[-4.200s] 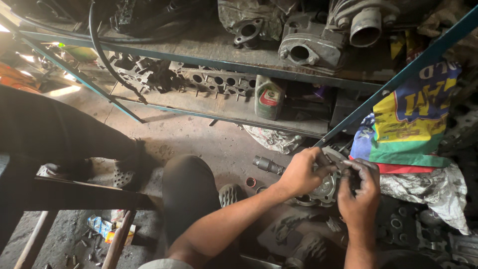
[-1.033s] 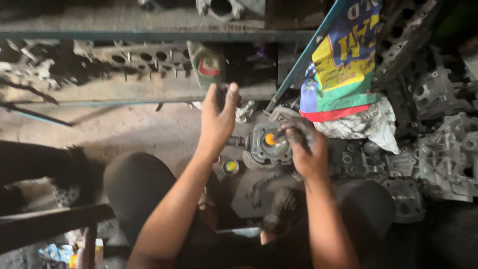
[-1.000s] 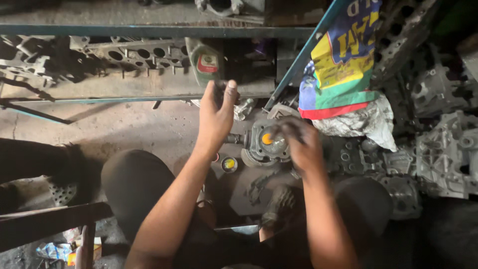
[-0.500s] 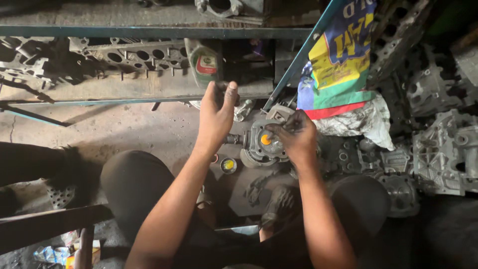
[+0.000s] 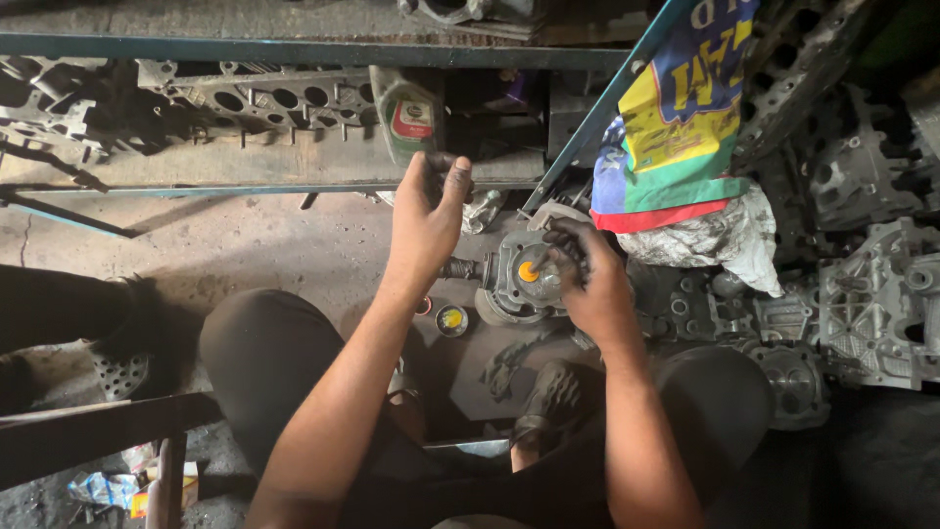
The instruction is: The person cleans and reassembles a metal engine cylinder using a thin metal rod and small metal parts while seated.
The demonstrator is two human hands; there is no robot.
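Lying on the dark floor between the person's knees, a grey cast-metal housing (image 5: pixel 516 279) shows its round face upward, an orange disc at its centre, with a short shaft stub pointing left. Right hand (image 5: pixel 587 284) curls its fingers over the housing's right rim. Left hand (image 5: pixel 428 220), just left of the housing, is raised with fingers loosely together, gripping nothing. A small yellow-filled cap (image 5: pixel 451 319) sits below-left of the housing.

One view only, from the head, looking almost straight down and close in. The knees fill the near edge, both forearms run up to mid-frame, the concrete floor (image 5: pixel 245 245) spreads left, and a low metal shelf (image 5: pixel 294 49) crosses the far edge, engine castings crowding the right.
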